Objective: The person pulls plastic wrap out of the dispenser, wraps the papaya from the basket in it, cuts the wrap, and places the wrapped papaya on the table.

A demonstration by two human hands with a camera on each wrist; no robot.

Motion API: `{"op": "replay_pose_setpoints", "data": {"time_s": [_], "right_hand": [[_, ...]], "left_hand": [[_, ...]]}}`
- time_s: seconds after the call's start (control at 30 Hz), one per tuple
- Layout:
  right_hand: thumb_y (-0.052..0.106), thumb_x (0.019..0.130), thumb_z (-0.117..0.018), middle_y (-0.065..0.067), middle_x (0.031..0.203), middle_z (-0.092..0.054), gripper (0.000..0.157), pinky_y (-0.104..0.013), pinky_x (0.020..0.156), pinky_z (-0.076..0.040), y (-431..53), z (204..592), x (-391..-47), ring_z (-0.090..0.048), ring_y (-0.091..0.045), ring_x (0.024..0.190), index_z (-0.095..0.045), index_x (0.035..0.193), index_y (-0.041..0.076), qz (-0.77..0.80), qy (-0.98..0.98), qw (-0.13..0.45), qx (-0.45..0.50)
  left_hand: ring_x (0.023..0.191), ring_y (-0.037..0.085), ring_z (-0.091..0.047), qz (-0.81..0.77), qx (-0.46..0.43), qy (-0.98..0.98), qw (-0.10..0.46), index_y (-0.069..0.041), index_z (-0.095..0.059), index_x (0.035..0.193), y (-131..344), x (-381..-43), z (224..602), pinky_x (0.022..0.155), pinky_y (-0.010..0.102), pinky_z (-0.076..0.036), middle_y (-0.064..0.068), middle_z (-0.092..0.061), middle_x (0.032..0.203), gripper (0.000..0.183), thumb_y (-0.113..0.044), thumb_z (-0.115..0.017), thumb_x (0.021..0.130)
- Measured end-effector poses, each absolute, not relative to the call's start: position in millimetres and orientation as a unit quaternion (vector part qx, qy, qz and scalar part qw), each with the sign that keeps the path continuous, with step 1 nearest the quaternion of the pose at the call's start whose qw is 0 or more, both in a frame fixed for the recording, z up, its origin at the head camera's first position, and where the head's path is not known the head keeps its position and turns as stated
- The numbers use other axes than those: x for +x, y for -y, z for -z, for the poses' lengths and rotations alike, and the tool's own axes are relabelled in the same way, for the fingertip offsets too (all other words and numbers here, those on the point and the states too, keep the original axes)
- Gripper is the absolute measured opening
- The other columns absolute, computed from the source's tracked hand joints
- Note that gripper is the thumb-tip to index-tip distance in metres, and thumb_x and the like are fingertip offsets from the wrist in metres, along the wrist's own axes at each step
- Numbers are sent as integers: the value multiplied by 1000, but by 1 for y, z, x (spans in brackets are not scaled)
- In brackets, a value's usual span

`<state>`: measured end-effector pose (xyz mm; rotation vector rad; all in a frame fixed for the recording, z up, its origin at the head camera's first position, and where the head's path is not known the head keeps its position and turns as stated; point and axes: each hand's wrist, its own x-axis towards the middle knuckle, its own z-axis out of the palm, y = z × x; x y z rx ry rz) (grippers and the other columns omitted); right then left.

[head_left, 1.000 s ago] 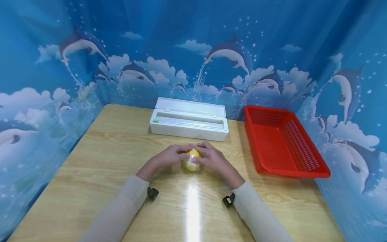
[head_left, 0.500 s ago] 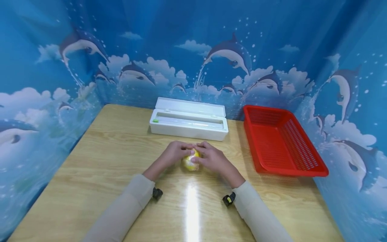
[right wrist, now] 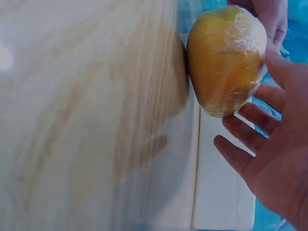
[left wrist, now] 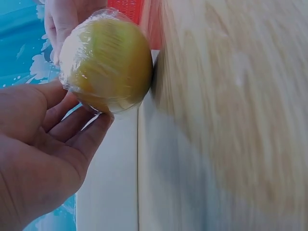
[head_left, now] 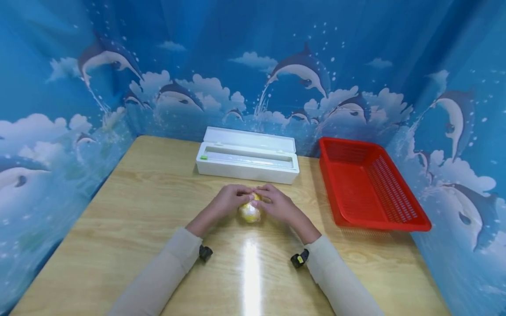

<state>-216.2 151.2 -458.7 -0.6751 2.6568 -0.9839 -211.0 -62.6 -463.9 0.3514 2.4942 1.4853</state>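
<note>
A yellow-orange fruit, wrapped in clear cling film, rests on the wooden table between both hands. My left hand grips its left and far side, thumb on top and fingertips low against it in the left wrist view. From the right, my right hand holds it with thumb and fingers; in the right wrist view the little finger stands away from the fruit. The film looks wrinkled and shiny near the thumbs. Parts of the fruit's far side are hidden by the fingers in the head view.
Beyond the hands, a long white cling film dispenser stands with its lid up and a small green slider at its left end. A red plastic basket sits at the right. Dolphin-print curtains border the table.
My left hand has shifted slightly right and closer around the fruit. The right thumb has moved up from the fruit's front toward its top, so more of the wrapped front shows.
</note>
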Motion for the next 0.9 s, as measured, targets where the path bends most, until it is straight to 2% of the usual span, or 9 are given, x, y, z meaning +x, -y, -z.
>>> {"op": "replay_pose_setpoints", "data": {"time_s": [0.1, 0.23, 0.37, 0.5, 0.7, 0.9], "right_hand": [[46, 104, -52, -2, 147, -49, 51, -53, 107, -46, -155, 460, -217, -49, -28, 135, -52, 148, 21, 388, -886, 119, -225], [37, 105, -54, -6, 155, -42, 47, -54, 111, -44, -158, 463, -220, -41, -31, 143, -52, 147, 15, 450, -857, 109, -227], [28, 104, -58, -12, 154, -42, 48, -52, 109, -46, -160, 471, -224, -43, -34, 141, -50, 148, 10, 476, -842, 119, -225], [23, 103, -59, -12, 154, -43, 52, -51, 111, -45, -160, 478, -224, -47, -35, 138, -44, 151, 10, 479, -836, 151, -221], [24, 100, -64, -9, 156, -44, 61, -48, 112, -44, -157, 480, -222, -46, -32, 141, -39, 155, 14, 471, -835, 176, -221], [27, 96, -69, -10, 158, -42, 72, -50, 116, -39, -153, 480, -221, -41, -33, 144, -35, 157, 11, 440, -846, 185, -236]], "left_hand": [[127, 31, -60, -493, 125, -852, 123, -15, -64, 134, 67, -210, 462, 103, 45, -52, 6, -62, 140, 37, -31, -64, 100], [131, 35, -57, -475, 101, -864, 130, -20, -59, 140, 75, -206, 458, 105, 51, -50, 4, -56, 147, 42, -34, -63, 101], [131, 31, -56, -463, 86, -872, 134, -24, -58, 140, 82, -203, 457, 106, 53, -48, 3, -55, 148, 41, -34, -62, 101], [134, 31, -53, -453, 94, -877, 128, -22, -57, 141, 88, -201, 459, 109, 54, -45, 4, -52, 151, 41, -30, -62, 101], [136, 34, -50, -444, 113, -883, 101, -19, -59, 139, 98, -197, 459, 110, 55, -44, 7, -53, 149, 39, -22, -63, 100], [130, 34, -56, -441, 139, -884, 68, -14, -62, 135, 110, -192, 463, 107, 52, -48, 10, -58, 143, 37, -16, -65, 98]]}}
